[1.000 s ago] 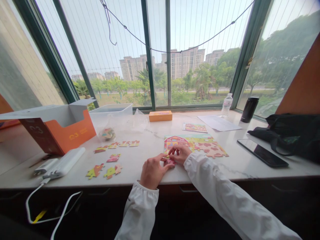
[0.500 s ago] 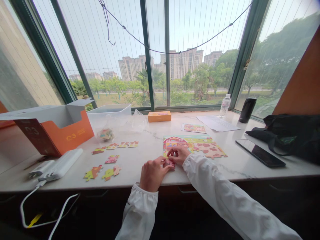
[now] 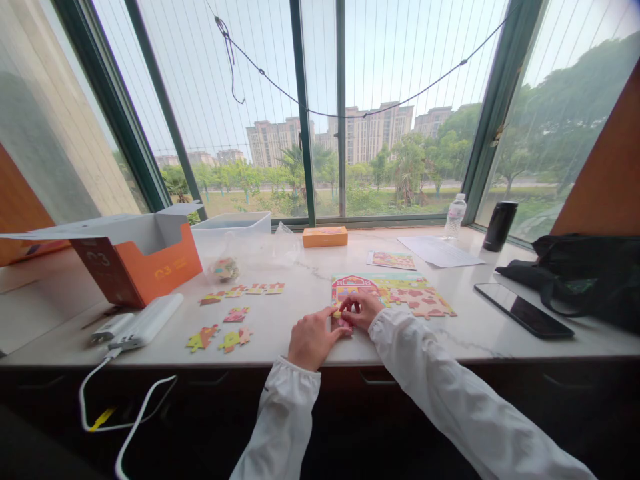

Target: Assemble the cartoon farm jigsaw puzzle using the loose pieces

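A partly assembled jigsaw puzzle (image 3: 425, 302) with a red barn and a brown-spotted cow lies flat in front of me. At its lower left corner, my left hand (image 3: 315, 337) is closed, thumb and fingertips pinching a pink puzzle piece (image 3: 344, 323). My right hand (image 3: 364, 311) meets it from the other side, its thumb and index finger curled together on the same piece. The fingers cover most of this piece, so I cannot tell whether it is joined to the puzzle. Left of my hands lie loose pieces, including a pink one (image 3: 237, 314) and a green-and-brown pair (image 3: 203, 338).
A row of pieces (image 3: 255, 289) lies farther back, near a bagged bundle (image 3: 224, 269). An orange box (image 3: 150, 263), a white power bank (image 3: 153, 322) and its cable stand left. A picture card (image 3: 391, 260), phone (image 3: 523, 311), bottle (image 3: 455, 217) and black can (image 3: 500, 227) are right.
The camera view has shifted slightly, moving the scene a little to the right. Both hands stay together at the puzzle's lower left corner, with small finger movements around the pink piece.
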